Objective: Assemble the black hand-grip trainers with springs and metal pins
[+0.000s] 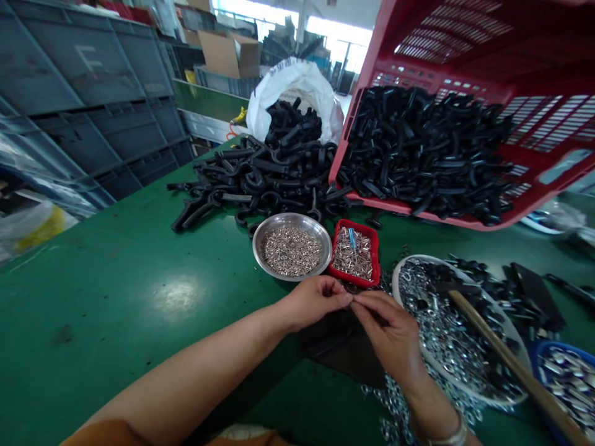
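Observation:
My left hand (316, 300) and my right hand (388, 331) meet fingertip to fingertip over a dark mat (339, 347) on the green table (116, 291). Both are pinched closed on a small part that I cannot make out. Just beyond them stand a round metal dish (292, 246) of small silvery pieces and a small red tray (356, 253) of metal pins. A white bowl (458, 328) of shiny metal rings and black parts sits right of my right hand, with a wooden handle (511, 365) lying across it.
A heap of black plastic hooks (260, 176) lies at the back, spilling from a white sack (297, 93). A tilted red crate (465, 118) holds more of them. A blue bowl (564, 378) of metal parts stands far right. Grey crates (93, 93) are stacked at left.

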The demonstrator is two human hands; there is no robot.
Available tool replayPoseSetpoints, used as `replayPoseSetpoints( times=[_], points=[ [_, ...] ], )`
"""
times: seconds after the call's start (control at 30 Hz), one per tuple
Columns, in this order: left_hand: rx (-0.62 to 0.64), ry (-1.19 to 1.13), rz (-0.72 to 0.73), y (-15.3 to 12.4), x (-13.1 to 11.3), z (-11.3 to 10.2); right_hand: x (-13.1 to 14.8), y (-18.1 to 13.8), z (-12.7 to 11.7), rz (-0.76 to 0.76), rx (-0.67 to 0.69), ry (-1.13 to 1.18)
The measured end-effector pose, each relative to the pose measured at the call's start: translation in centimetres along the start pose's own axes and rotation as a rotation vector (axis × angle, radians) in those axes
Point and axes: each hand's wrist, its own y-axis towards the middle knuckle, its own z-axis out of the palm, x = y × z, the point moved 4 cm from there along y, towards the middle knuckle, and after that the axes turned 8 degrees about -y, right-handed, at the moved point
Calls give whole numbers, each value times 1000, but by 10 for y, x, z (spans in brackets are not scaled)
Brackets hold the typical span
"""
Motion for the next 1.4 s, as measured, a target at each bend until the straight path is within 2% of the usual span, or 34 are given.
replayPoseSetpoints(
  times=[0.17,0.23,0.3,0.37,0.43,0.5,0.57,0.63,0.7,0.83,1.07,1.2,1.4],
  points=[
    [51,-153,-285,-4,9,2,0,4,-2,-82,105,74],
    [47,-175,-316,-5,7,5,-3,2,-4,-40,98,94],
    [31,-119,-262,-5,2,6,-11,-2,-4,90,36,136],
    [-12,68,-113,-3,-6,3,-22,-9,-3,231,-32,126],
    [-74,394,75,-3,-14,-1,-30,-16,-1,270,-36,7],
    [-126,762,220,-5,-17,-3,-32,-21,2,196,16,-156],
    [-148,1061,296,-6,-15,-2,-31,-24,6,85,53,-272],
    [-153,1242,319,-7,-10,0,-27,-26,10,0,56,-341],
    [-160,1329,321,-7,-5,2,-23,-27,13,-40,38,-389],
    [-156,1363,324,-7,-3,2,-20,-31,14,-42,18,-430],
    [-134,1375,337,-7,-6,1,-24,-33,13,-80,147,-533],
    [-118,1360,338,-7,-4,1,-17,-28,16,-147,187,-704],
    [-130,1307,318,-6,-3,0,-9,-19,17,-218,350,-947]
  ],
)
